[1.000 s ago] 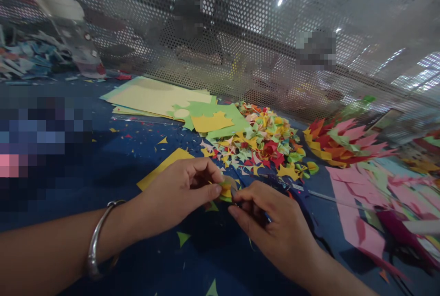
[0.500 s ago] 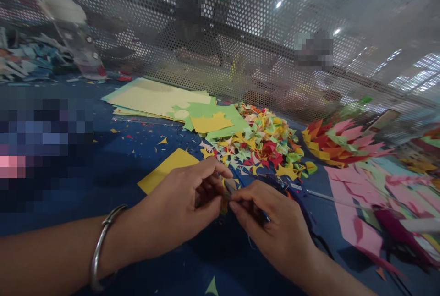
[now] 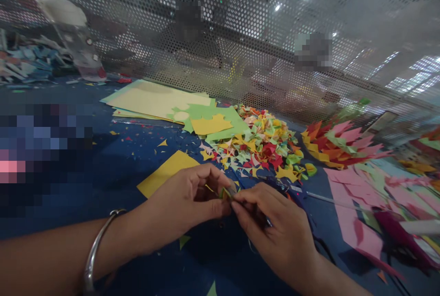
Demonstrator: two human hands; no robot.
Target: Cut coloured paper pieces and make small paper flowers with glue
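My left hand [image 3: 185, 202], a metal bangle on its wrist, pinches a small folded piece of yellow and green paper [image 3: 225, 192] between thumb and fingers. My right hand [image 3: 271, 229] meets it from the right, fingers curled, with its fingertips pressed on the same paper piece. Both hands hover just above the dark blue table [image 3: 120, 158]. A yellow paper sheet [image 3: 165, 172] lies flat right behind my left hand.
A heap of small coloured paper cuttings [image 3: 261, 142] lies behind the hands. Yellow and green sheets [image 3: 165, 101] are stacked at the back left. Spiky red, orange and pink paper pieces [image 3: 340, 142] and pink sheets [image 3: 360, 209] fill the right. A perforated metal screen [image 3: 240, 48] runs along the far edge.
Both hands stayed together on the small paper piece. The left fingers shifted their pinch and the hands dropped slightly lower in view.
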